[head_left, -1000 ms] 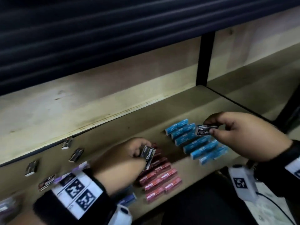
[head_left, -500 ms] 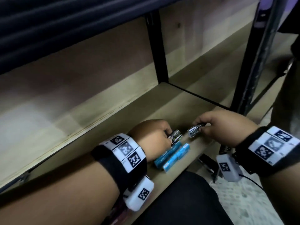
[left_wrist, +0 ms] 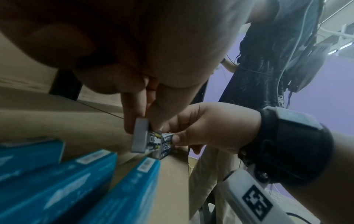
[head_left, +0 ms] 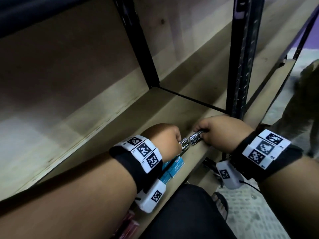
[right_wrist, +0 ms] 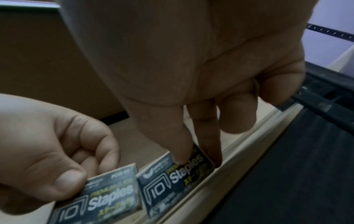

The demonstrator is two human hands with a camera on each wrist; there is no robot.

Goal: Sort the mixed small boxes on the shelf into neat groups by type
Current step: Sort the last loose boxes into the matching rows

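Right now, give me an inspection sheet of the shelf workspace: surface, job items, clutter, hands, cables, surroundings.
Surface: wooden shelf board, bare wood behind the hands.
Job's things: two black staples boxes, left black box and right black box, side by side near the front edge; blue boxes grouped beside them; red boxes barely visible at the frame bottom.
Clutter: nothing seen.
Grippers: left hand pinches the left black box; right hand holds the right black box.
Cables: thin black cable from the right wrist camera.
Surroundings: black metal upright, floor beyond.
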